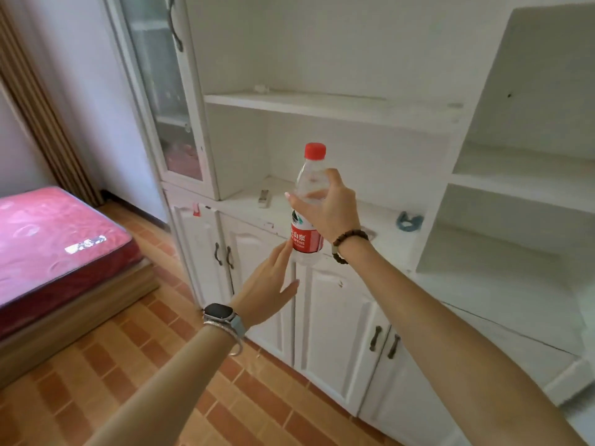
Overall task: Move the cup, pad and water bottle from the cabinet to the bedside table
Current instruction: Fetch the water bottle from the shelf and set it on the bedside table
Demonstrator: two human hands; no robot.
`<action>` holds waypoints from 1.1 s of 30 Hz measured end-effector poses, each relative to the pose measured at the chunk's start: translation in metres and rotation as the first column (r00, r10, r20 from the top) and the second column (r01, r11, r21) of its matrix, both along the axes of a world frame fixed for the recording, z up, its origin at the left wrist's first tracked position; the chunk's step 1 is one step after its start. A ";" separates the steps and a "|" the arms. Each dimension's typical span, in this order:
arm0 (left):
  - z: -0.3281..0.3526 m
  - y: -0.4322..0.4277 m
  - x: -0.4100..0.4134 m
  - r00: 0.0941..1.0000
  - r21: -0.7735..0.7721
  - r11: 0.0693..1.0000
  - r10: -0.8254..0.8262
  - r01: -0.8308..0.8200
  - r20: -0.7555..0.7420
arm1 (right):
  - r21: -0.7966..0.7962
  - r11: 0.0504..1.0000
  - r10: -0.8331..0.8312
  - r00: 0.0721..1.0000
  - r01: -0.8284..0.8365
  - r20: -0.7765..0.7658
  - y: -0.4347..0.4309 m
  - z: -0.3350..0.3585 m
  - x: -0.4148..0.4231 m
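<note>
In the middle of the frame the right hand [325,209] grasps the water bottle [305,240], its fingers and thumb curled round the clear upper body just above the red label. The bottle is held upright in the air in front of the white cabinet [335,317], roughly level with the cabinet's countertop edge, and rests on nothing. Its red cap [315,151] is on and points toward the top of the frame. A dark beaded bracelet [349,243] circles the right wrist. Just below and to the left of the bottle, the left hand [269,286] is released, with straight fingers reaching up toward the bottle's lower part. The fingertips lie at the left edge of the label, though whether they actually touch it cannot be told. The left wrist wears a watch [219,313] with a pale strap and thin bangles beside it. On the countertop behind the bottle, a small white remote-like object [264,198] lies to the left of centre, and a blue object [409,220] sits further right, too blurred to name. Open white shelves fill the upper centre and the right of the frame, and a glass-fronted door [161,91] stands at the upper left. Closed cabinet doors with dark handles run below the countertop. At the left edge a red mattress [48,246] lies on a low wooden base, and orange-brown floor tiles [128,365] cover the lower left.
</note>
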State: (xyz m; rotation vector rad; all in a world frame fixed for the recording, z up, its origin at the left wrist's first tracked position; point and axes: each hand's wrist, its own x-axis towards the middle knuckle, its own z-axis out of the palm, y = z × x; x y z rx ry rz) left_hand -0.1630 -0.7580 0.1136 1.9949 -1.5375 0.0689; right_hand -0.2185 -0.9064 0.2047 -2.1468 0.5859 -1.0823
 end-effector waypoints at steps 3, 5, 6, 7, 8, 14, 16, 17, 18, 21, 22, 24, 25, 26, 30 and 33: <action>-0.009 0.051 0.017 0.994 0.048 0.994 0.104 -0.102 -0.039 | 0.009 0.996 0.091 0.995 -0.090 -0.036 0.043 -0.012 0.034; -0.013 0.088 0.030 0.983 0.086 0.982 0.171 -0.165 -0.064 | 0.035 0.987 0.156 0.987 -0.155 -0.036 0.076 -0.019 0.056; -0.014 0.108 0.035 0.975 0.107 0.975 0.205 -0.196 -0.081 | 0.050 0.980 0.192 0.981 -0.190 -0.032 0.095 -0.023 0.067; -0.014 0.128 0.040 0.967 0.124 0.966 0.238 -0.226 -0.094 | 0.063 0.972 0.227 0.973 -0.225 -0.032 0.114 -0.027 0.076; -0.014 0.148 0.044 0.959 0.140 0.958 0.267 -0.252 -0.100 | 0.073 0.965 0.257 0.966 -0.254 -0.034 0.134 -0.030 0.085; -0.016 0.274 0.064 0.908 0.176 0.907 0.405 -0.384 -0.104 | 0.114 0.913 0.398 0.916 -0.391 -0.041 0.251 -0.048 0.134; -0.022 0.315 0.073 0.892 0.202 0.883 0.446 -0.423 -0.080 | 0.117 0.895 0.437 0.899 -0.431 -0.030 0.292 -0.053 0.147; -0.025 0.335 0.077 0.880 0.212 0.870 0.470 -0.446 -0.075 | 0.112 0.884 0.460 0.888 -0.454 -0.024 0.312 -0.055 0.154; -0.027 0.353 0.080 0.867 0.214 0.857 0.492 -0.468 -0.074 | 0.104 0.871 0.485 0.874 -0.481 -0.018 0.331 -0.056 0.160; -0.029 0.405 0.085 0.829 0.216 0.821 0.554 -0.529 -0.078 | 0.103 0.827 0.556 0.831 -0.553 -0.008 0.385 -0.062 0.180; -0.029 0.420 0.086 0.811 0.213 0.806 0.579 -0.553 -0.085 | 0.107 0.812 0.578 0.816 -0.574 -0.012 0.402 -0.064 0.187; -0.031 0.450 0.088 0.772 0.211 0.772 0.627 -0.600 -0.100 | 0.101 0.781 0.622 0.782 -0.616 -0.034 0.435 -0.066 0.201; -0.034 0.464 0.090 0.755 0.213 0.756 0.647 -0.619 -0.104 | 0.100 0.759 0.649 0.760 -0.644 -0.034 0.451 -0.068 0.207; -0.035 0.478 0.092 0.739 0.212 0.741 0.666 -0.638 -0.104 | 0.098 0.735 0.676 0.737 -0.670 -0.030 0.466 -0.068 0.214; -0.042 0.528 0.101 0.659 0.202 0.668 0.743 -0.716 -0.117 | 0.079 0.640 0.768 0.637 -0.764 -0.062 0.524 -0.072 0.241; -0.049 0.560 0.112 0.600 0.192 0.611 0.791 -0.768 -0.118 | 0.083 0.563 0.826 0.561 -0.822 -0.050 0.566 -0.078 0.266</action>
